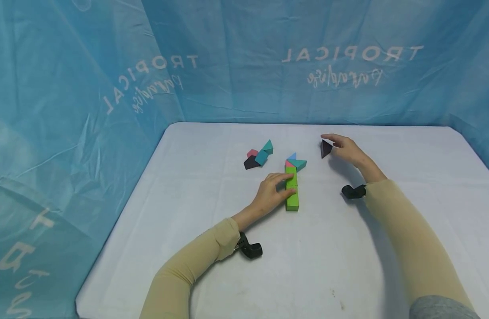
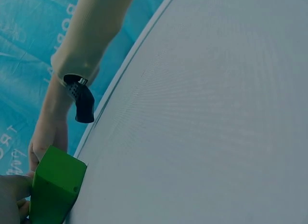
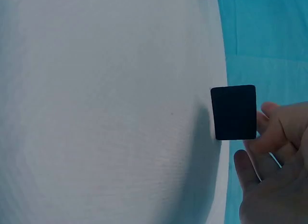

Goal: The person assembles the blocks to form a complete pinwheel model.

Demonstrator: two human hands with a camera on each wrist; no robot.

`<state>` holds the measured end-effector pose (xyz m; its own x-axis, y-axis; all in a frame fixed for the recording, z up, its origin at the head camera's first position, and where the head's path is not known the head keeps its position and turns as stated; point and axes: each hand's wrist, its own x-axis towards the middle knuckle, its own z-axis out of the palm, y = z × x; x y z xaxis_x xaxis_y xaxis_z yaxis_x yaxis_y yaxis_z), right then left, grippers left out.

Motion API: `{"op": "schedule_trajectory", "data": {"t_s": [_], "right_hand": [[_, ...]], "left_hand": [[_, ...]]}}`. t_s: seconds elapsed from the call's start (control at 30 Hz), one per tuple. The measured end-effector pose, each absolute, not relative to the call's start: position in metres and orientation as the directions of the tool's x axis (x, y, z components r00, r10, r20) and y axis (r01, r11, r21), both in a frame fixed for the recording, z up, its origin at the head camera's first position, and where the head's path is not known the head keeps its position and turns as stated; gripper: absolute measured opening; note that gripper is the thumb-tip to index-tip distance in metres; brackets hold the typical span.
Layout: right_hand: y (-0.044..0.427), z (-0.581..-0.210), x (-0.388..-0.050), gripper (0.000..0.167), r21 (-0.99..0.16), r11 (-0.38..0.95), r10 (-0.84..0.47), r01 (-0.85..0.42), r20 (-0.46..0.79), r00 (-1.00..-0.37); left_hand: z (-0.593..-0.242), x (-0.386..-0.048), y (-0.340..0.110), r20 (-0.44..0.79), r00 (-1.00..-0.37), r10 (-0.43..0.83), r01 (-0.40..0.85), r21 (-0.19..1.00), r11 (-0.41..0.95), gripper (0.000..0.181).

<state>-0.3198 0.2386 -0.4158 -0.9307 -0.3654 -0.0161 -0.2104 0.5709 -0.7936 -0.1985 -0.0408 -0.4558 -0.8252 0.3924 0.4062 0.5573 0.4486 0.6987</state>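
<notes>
Holding green blocks (image 1: 291, 182) in left hand (image 1: 269, 192), dark wedge (image 1: 326, 149) in right hand (image 1: 349, 153).

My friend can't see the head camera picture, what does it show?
A person's left hand touches two green blocks on a white table, while the right hand holds a dark block. More small colourful blocks lie nearby, and blue cloth hangs behind.

Head view: bright, evenly lit, generally sharp. Soft shadow falls on the white tabletop (image 1: 328, 266) left of the right sleeve (image 1: 412, 239); light appears to come from above. Both wrist views: dim, blue-grey cast. Left wrist: fine ripple banding across the tabletop; green block (image 2: 55, 185) shaded. Right wrist: dark triangular prism (image 3: 234, 113) underexposed, surface detail lost; broad, soft-edged shadow nearby.
</notes>
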Motion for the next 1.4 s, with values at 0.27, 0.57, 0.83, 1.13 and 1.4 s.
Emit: {"op": "schedule_trajectory", "data": {"t_s": [0.27,0.57,0.83,1.13,1.4], "right_hand": [[0.241,-0.421,-0.321,0.05,-0.775,0.588,-0.379,-0.232,-0.01,-0.925],[0.238,-0.423,-0.314,0.053,-0.752,0.612,-0.333,-0.244,0.035,-0.942],[0.24,-0.427,-0.314,0.048,-0.768,0.589,-0.322,-0.251,0.062,-0.945],[0.22,-0.422,-0.318,0.045,-0.798,0.539,-0.281,-0.268,0.129,-0.951],[0.178,-0.415,-0.328,0.043,-0.808,0.503,-0.364,-0.308,0.126,-0.923]], "left_hand": [[-0.457,-0.199,-0.04,0.42,-0.817,0.396,0.571,0.686,0.45,0.046],[-0.456,-0.198,-0.04,0.406,-0.825,0.393,0.558,0.693,0.456,0.046],[-0.454,-0.197,-0.04,0.408,-0.826,0.389,0.557,0.699,0.449,0.046],[-0.456,-0.198,-0.042,0.407,-0.825,0.392,0.558,0.698,0.45,0.046],[-0.456,-0.198,-0.041,0.427,-0.815,0.393,0.573,0.694,0.436,0.046]]}}
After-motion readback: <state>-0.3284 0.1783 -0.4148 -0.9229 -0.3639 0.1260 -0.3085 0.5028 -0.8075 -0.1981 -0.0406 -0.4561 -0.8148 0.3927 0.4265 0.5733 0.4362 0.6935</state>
